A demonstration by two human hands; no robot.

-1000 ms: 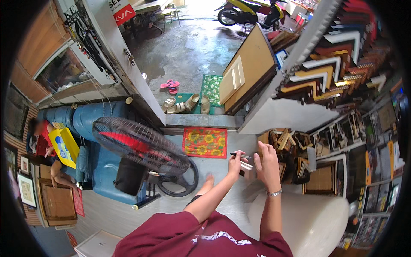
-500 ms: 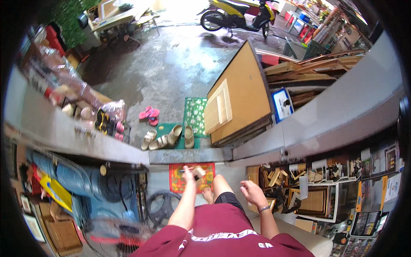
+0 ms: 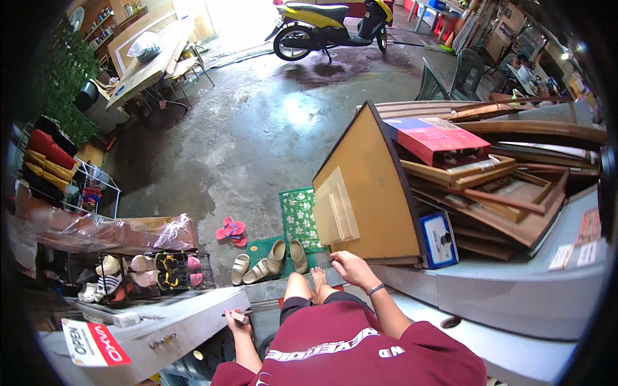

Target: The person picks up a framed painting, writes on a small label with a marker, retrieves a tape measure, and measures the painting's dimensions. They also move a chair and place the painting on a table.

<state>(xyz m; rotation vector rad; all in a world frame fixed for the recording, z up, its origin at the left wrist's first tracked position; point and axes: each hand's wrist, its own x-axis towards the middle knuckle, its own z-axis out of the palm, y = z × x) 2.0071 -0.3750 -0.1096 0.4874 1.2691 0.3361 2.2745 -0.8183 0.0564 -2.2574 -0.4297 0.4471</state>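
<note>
My left hand [image 3: 238, 321] is closed around a small light-brown block [image 3: 241, 318], low in the view beside the white door edge [image 3: 219, 305]. A thin dark stick-like thing also pokes out of this hand; its kind is too small to tell. My right hand [image 3: 353, 269] is held out ahead, fingers loosely bent and apart, with nothing visible in it. Nearest to it is a large brown board [image 3: 380, 193] leaning on edge, with a pale wooden panel [image 3: 337, 206] against its face. My bare foot [image 3: 318, 278] is at the doorway.
Beige clogs [image 3: 275, 257] and sandals [image 3: 240, 268] are on green mats [image 3: 297, 222] ahead. Pink slippers [image 3: 232, 230] lie beyond. A shoe rack [image 3: 148, 276] stands left. Stacked frames [image 3: 489, 186] and a red box [image 3: 444, 140] fill the right. A yellow scooter [image 3: 328, 32] is parked far off.
I have moved forward to the doorway, and the shoes and board are nearer. My left hand has dropped back to the lower left, still with the block; my right hand now reaches further ahead.
</note>
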